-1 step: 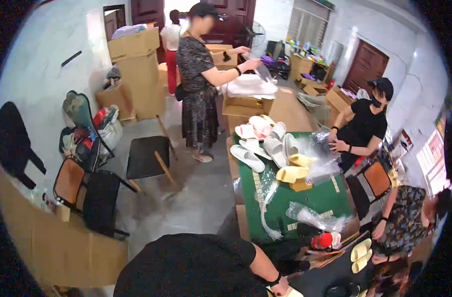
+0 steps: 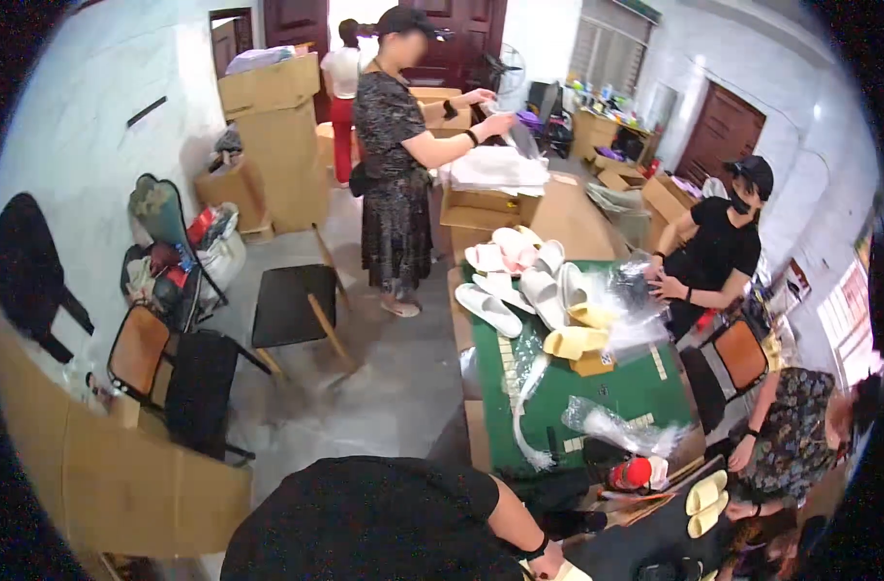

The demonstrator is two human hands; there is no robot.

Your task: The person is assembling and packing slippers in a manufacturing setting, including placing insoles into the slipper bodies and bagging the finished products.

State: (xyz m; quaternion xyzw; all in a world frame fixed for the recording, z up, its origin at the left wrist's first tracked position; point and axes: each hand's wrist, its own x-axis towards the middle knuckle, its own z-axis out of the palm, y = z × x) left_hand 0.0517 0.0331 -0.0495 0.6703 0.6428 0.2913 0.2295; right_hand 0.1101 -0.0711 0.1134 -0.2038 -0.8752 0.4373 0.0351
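Neither my left hand nor my right hand shows. At the lower edge a person in a black shirt bends low, head out of frame. That person's banded arm ends in a hand at a pale slipper, which the frame edge cuts off. A pair of yellow slippers lies on the dark surface at lower right, beside the hand of a person in a flowered dress. On the green table are white slippers, pink slippers, yellow slippers and clear plastic bags.
Behind the table a standing person handles a clear bag over a carton. Another person in black works at the right side. Chairs stand on the left floor, and large cartons are stacked behind. A red-topped container sits near the table's front.
My view has shifted slightly, so the left side of the room appears a little further right. The people's hands and the slippers look nearly the same.
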